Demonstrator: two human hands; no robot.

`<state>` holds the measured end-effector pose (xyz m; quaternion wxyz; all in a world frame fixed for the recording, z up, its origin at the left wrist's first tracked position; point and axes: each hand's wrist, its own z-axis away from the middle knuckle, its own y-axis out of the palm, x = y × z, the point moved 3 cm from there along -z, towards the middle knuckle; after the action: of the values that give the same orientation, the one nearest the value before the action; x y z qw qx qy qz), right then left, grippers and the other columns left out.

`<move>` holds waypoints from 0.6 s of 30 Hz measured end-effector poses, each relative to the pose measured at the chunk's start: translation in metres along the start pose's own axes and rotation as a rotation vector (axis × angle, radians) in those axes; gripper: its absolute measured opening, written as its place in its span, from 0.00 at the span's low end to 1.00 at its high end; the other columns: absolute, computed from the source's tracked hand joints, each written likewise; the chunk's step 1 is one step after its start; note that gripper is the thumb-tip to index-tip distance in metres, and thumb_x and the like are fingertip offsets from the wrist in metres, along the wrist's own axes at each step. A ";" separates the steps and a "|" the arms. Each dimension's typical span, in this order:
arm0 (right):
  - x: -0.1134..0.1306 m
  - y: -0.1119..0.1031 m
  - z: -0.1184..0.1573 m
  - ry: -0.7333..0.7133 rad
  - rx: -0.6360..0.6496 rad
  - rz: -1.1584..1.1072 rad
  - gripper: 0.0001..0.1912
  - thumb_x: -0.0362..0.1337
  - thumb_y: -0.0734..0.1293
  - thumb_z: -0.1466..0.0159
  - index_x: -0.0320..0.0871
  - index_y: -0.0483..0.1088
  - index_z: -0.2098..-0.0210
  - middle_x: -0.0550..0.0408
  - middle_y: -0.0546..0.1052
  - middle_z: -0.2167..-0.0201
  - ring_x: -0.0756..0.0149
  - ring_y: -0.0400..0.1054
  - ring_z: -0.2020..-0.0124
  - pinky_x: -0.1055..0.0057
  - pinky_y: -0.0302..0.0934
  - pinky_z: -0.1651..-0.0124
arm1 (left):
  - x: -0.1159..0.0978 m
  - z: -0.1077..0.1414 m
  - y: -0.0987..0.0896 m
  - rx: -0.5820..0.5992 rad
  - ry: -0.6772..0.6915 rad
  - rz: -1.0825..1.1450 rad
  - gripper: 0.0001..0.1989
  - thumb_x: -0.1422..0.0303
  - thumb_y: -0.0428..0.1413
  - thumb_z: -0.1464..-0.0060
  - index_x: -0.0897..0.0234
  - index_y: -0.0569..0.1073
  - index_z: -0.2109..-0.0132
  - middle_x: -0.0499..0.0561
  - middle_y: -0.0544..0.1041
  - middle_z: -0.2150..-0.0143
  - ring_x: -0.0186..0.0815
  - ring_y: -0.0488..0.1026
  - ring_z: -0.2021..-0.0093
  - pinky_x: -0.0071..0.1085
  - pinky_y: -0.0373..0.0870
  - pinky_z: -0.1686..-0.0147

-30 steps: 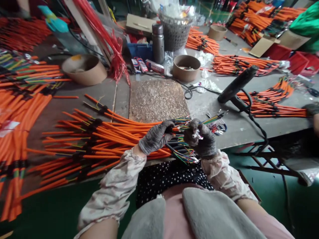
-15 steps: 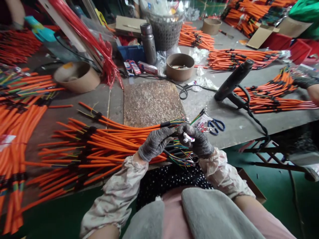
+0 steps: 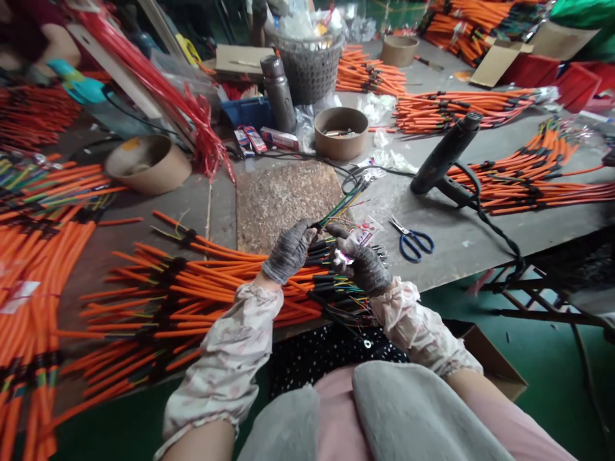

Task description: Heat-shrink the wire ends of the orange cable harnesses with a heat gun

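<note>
Your left hand [image 3: 289, 251] pinched coloured wires [image 3: 342, 203] pointing toward one o'clock; your right hand [image 3: 364, 264] clasped a white-and-purple item [image 3: 343, 257], scissors [image 3: 412, 242] at its two o'clock.

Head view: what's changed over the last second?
The wires in the left hand swung from pointing mostly right, past the right hand, to forward-right across the board's edge. The scissors, partly covered before, now show whole. No clear new grasp or release. Heat gun and board stayed put; the right hand still holds a small white item.
</note>
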<state>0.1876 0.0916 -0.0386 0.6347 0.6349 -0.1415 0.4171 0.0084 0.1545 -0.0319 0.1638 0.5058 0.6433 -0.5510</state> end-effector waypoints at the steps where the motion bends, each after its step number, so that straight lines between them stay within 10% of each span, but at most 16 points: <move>1: -0.002 0.001 0.000 -0.006 -0.020 -0.013 0.31 0.46 0.78 0.39 0.46 0.74 0.38 0.62 0.74 0.73 0.74 0.62 0.78 0.76 0.62 0.73 | -0.001 0.000 0.001 -0.003 0.011 -0.027 0.32 0.43 0.42 0.28 0.66 0.77 0.53 0.55 0.82 0.62 0.35 0.79 0.64 0.30 0.75 0.63; 12: -0.001 0.027 -0.007 -0.158 0.062 0.301 0.31 0.49 0.77 0.39 0.47 0.74 0.39 0.57 0.78 0.61 0.65 0.68 0.64 0.67 0.68 0.58 | 0.018 0.015 0.026 -0.306 0.267 -0.489 0.22 0.57 0.46 0.25 0.66 0.79 0.47 0.61 0.84 0.53 0.44 0.83 0.50 0.39 0.79 0.46; 18: -0.002 0.001 0.024 0.080 0.023 0.193 0.30 0.47 0.77 0.40 0.49 0.75 0.39 0.57 0.79 0.63 0.65 0.71 0.68 0.68 0.69 0.63 | 0.050 -0.005 0.013 -0.130 0.103 -0.526 0.19 0.63 0.49 0.28 0.65 0.79 0.42 0.60 0.83 0.46 0.44 0.80 0.44 0.42 0.75 0.38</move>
<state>0.1944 0.0687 -0.0357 0.5894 0.6082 -0.1718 0.5031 -0.0007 0.1810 -0.0758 0.0141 0.3370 0.7940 -0.5057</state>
